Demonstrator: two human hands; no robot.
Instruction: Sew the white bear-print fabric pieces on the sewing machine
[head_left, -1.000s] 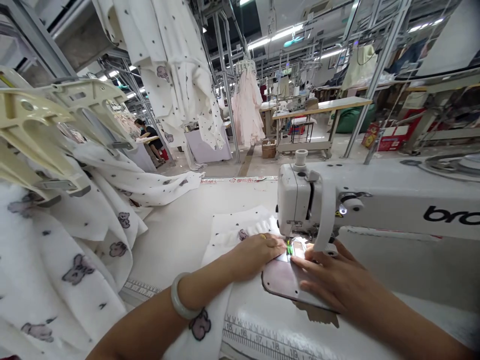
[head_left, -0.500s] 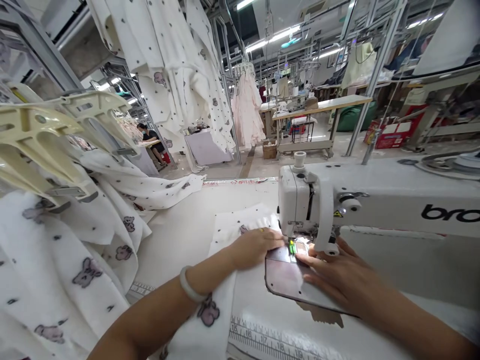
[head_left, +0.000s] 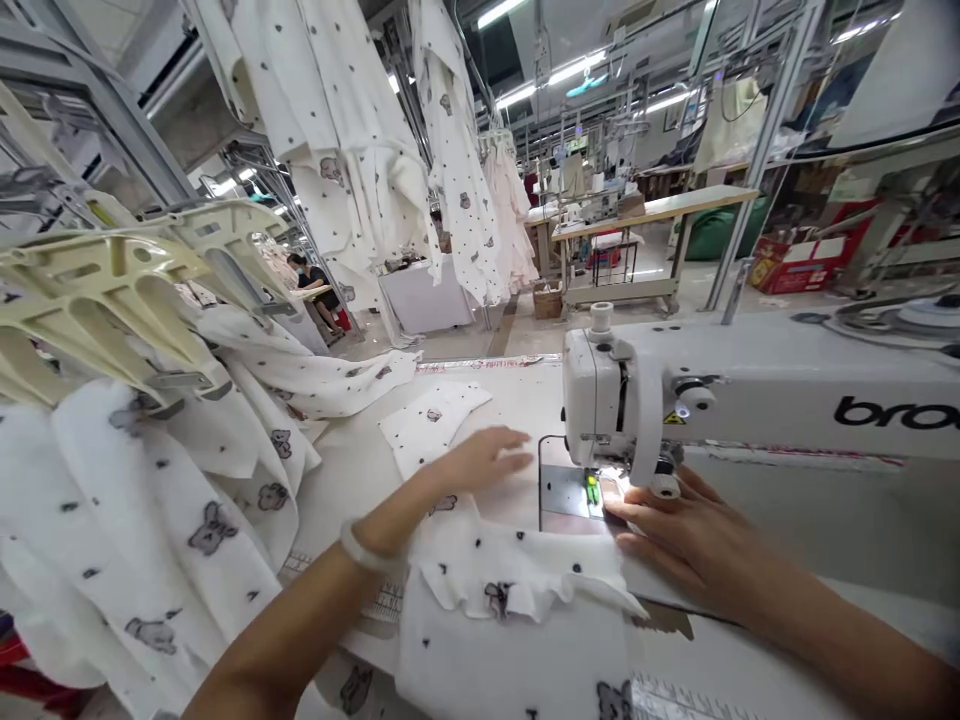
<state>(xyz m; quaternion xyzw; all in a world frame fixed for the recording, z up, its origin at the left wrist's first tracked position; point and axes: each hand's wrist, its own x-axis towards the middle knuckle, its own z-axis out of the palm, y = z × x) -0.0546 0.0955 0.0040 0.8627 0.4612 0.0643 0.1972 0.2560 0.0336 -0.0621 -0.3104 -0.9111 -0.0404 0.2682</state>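
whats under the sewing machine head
A bare metal plate and a green presser foot, lit. The right hand has fingertips beside the foot. The printed fabric covers the plate's front part; under the head the needle cannot be made out.

fabric piece [head_left: 517, 580] | white, bear-printed, ruffled | lying flat before needle

We're on a garment factory floor here: an industrial sewing machine [head_left: 750, 390] sits right in front of us, and bear-print garments [head_left: 337, 150] hang in rows from overhead rails. More printed fabric [head_left: 187, 500] drapes from cream plastic hangers [head_left: 112, 290] at our left. Beyond, we spot more sewing stations [head_left: 592, 205], a long worktable [head_left: 660, 208], strip lights [head_left: 570, 68] and another person [head_left: 311, 285] seated at work.
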